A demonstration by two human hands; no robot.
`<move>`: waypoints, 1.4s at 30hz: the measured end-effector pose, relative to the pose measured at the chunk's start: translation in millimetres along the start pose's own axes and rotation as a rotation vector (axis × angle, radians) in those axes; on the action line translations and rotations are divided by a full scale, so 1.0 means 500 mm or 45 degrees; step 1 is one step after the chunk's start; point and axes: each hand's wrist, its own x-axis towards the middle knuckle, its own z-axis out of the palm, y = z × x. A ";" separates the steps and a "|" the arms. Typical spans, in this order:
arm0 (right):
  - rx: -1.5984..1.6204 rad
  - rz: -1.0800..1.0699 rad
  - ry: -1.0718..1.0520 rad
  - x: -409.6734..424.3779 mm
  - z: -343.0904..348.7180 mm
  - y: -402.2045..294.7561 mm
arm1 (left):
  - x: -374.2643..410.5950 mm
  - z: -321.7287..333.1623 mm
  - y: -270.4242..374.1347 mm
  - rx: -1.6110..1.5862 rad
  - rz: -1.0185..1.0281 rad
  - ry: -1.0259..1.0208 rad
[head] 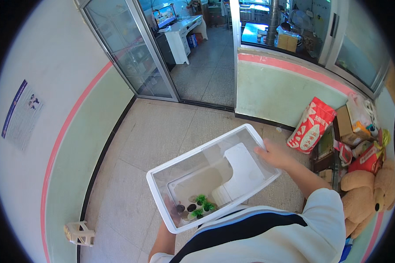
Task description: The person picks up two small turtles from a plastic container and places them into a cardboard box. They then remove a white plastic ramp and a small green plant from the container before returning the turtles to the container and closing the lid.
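I carry a clear plastic tank with a white rim (197,152), tilted in front of my body above the floor. My right hand (276,155) grips the rim at its right end, thumb over the edge. Seen blurred through the clear wall, my left hand (171,208) supports the left end from outside. Within the tank, a white plastic platform with a ramp (245,169) fills the right side. Small green artificial plants (206,205) stand in the near left corner. Dark rounded objects (191,207) and paler stones lie beside them; I cannot tell what the dark ones are.
A sliding glass door (141,49) stands partly open ahead, with a white desk (184,33) beyond. At right are a red rice sack (312,126), a cardboard box (349,126) and a large teddy bear (360,197). A small plastic stool (79,233) stands by the left wall.
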 end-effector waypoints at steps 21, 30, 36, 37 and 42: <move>0.043 -0.091 0.028 1.638 -0.459 -0.223 | 1.248 0.378 0.995 0.002 0.059 0.072; 0.046 0.070 0.208 2.222 -0.683 -0.157 | 1.918 0.651 1.375 0.078 0.003 -0.074; 0.065 0.200 0.294 2.544 -0.881 -0.110 | 2.288 0.891 1.607 0.245 -0.085 -0.242; 0.078 0.224 0.312 2.604 -0.902 -0.096 | 2.345 0.928 1.640 0.263 -0.090 -0.263; 0.068 0.287 0.318 2.897 -1.019 -0.020 | 2.623 1.123 1.772 0.298 -0.123 -0.331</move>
